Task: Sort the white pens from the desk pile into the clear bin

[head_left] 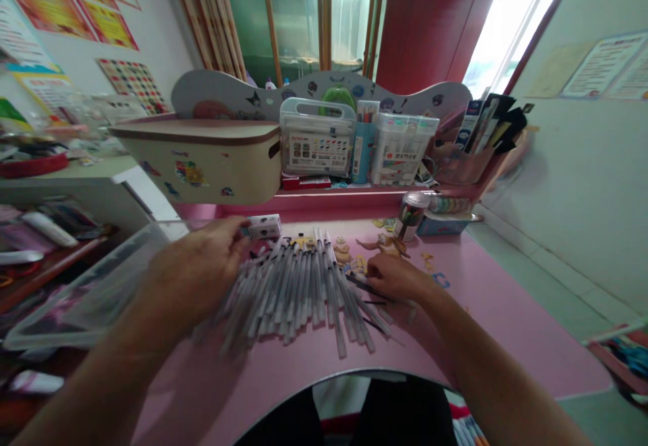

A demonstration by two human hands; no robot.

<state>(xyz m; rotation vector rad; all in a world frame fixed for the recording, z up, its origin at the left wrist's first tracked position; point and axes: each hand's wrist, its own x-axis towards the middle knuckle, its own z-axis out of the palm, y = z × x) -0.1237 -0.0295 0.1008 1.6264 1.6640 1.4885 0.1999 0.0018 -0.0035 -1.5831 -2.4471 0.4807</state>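
A fanned pile of thin translucent pen refills (296, 291) with dark collars lies on the pink desk (506, 338). My left hand (202, 264) is at the pile's left side, blurred, its fingertips beside a small white box (265, 226). Whether those fingers hold anything is hidden. At the right edge of the pile is my right hand (397, 276), its fingers curled together and pointing down. A few thin black sticks (365, 287) run under or into these fingers; the grip itself is hidden.
A clear plastic tray (75, 297) sits at the left. Along the back shelf stand a lidded cream bin (217, 169), a clear marker case (318, 142), a blue pen holder (361, 152) and another marker box (402, 152). A jar (411, 215) stands behind my right hand.
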